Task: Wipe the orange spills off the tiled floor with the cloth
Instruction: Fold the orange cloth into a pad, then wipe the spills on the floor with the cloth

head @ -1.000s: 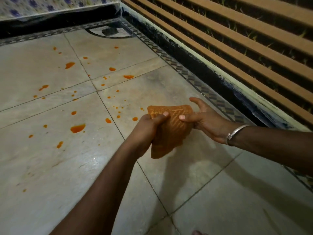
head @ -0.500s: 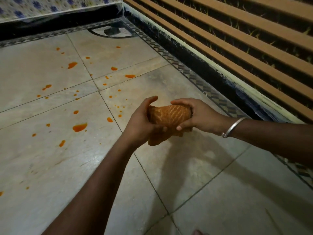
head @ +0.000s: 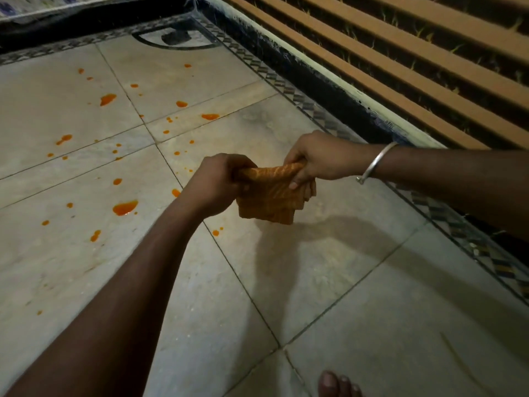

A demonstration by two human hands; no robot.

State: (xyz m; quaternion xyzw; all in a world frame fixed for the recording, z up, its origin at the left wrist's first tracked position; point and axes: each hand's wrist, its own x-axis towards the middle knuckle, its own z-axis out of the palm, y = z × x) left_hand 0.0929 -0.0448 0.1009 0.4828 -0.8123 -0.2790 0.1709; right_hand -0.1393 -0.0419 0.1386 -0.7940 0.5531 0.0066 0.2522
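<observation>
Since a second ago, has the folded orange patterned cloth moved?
Yes. The folded orange patterned cloth has shifted right, away from the tile seam with the small orange drops, and both hands now stretch its top edge out between them.

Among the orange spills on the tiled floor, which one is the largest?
The largest orange puddle lies left of the left hand; the other spills are only small drops and spots.
</observation>
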